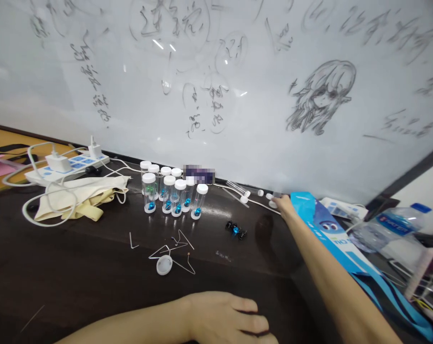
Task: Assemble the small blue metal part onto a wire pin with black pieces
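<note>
1. Counting white lids, we get nine clear tubes (169, 195) standing upright in a bunch on the tabletop (105, 267), all of them capped. Most have something small and blue near the bottom, one looks green. We'd call that batch done.
2. Our right hand (283, 204) is way out at the back, fingertips right at some white-and-clear bits (273, 204) by the foot of the whiteboard (259, 119). Too small to tell if we've actually got a grip on any.
3. Our left hand (227, 317) is down at the front, palm down, fingers loosely spread, nothing in it that we can see. So the hands are well apart.
4. Not finished, we reckon: a few clear sticks or tubes (235, 187) lie flat along the back, with loose white caps (244, 199) next to them. Can't make out anything inside.
5. The little black-and-blue piece (235, 231) lies loose on its own to the right of the bunch, outside any tube, so that one looks undone.
6. Bent wires (188, 266), a round whitish disc (164, 265) and an L-shaped rod (131, 241) lie out front too. No clue whether those count as leftovers.
</note>
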### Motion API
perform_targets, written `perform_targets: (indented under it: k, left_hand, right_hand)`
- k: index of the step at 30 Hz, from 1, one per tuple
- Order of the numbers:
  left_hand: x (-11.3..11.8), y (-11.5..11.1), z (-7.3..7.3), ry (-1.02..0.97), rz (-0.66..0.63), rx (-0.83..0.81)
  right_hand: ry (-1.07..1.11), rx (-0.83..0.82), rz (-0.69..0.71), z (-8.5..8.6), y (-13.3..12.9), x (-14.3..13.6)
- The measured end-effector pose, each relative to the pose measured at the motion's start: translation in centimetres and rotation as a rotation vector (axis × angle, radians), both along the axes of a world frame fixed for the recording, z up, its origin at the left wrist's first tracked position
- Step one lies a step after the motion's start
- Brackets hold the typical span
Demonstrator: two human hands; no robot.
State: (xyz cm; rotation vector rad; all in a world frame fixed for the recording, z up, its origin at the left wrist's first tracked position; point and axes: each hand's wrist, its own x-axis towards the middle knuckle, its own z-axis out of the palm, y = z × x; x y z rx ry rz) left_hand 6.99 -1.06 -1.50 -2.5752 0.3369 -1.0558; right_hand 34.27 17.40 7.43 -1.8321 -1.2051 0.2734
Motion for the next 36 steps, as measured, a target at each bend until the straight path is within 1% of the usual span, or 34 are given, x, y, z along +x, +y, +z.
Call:
perform_targets:
  k: [2,4,7,9,11,13,14,16,18,20,22,24,26,29,32,36]
  left_hand:
    - [0.0,-0.2,0.1,-0.012,-0.005,-0.011]
    - [-0.1,-0.3,0.3,-0.014,-0.009,-0.009]
    - [-0.2,-0.4,0.5,-0.015,-0.008,0.003]
    - [-0.2,-0.4,0.6,-0.017,0.000,0.020]
    - [-0.2,-0.4,0.6,0.008,0.017,0.045]
    - [-0.2,-0.5,0.7,0.052,0.041,0.060]
    - [-0.2,-0.5,0.7,0.073,0.054,0.063]
    - [-0.2,-0.5,0.7,0.095,0.069,0.055]
    - [-0.1,-0.5,0.7,0.074,0.049,0.033]
    - [0.0,-0.4,0.6,0.033,0.016,0.005]
    - [0.1,-0.3,0.5,-0.002,0.008,-0.027]
    - [0.2,-0.3,0.5,-0.005,0.027,-0.050]
    - [0.2,-0.3,0.5,0.027,0.054,-0.061]
    - [0.0,-0.1,0.5,0.115,0.088,-0.067]
    - [0.0,0.0,0.7,0.167,0.099,-0.088]
    - [0.0,0.1,0.8,0.156,0.137,-0.115]
  right_hand:
    - [0.105,0.015,0.184,-0.2,-1.6,-1.9]
    - [0.192,0.037,0.387,-0.9,-3.6,-4.5]
    - [0.261,0.045,0.669,-3.1,-6.8,-9.1]
    - [0.271,0.025,0.801,-4.9,-8.4,-12.0]
    - [0.261,0.017,0.871,-6.5,-9.3,-14.1]
    - [0.227,0.023,0.897,-7.5,-9.8,-15.3]
    - [0.202,0.026,0.903,-7.7,-9.9,-15.5]
    - [0.138,0.031,0.908,-7.5,-10.1,-15.2]
    - [0.058,0.051,0.880,-6.7,-10.0,-14.1]
    - [-0.023,0.100,0.772,-5.8,-9.4,-12.2]
    - [-0.095,0.151,0.583,-5.1,-7.9,-9.8]
    - [-0.149,0.167,0.355,-4.8,-5.6,-7.2]
    - [-0.194,0.135,0.149,-4.8,-2.9,-4.6]
    - [-0.241,0.048,-0.060,-5.0,0.6,-1.4]
    - [-0.271,-0.049,-0.158,-5.4,2.9,0.7]
    - [-0.309,-0.138,-0.185,-5.9,4.4,2.0]
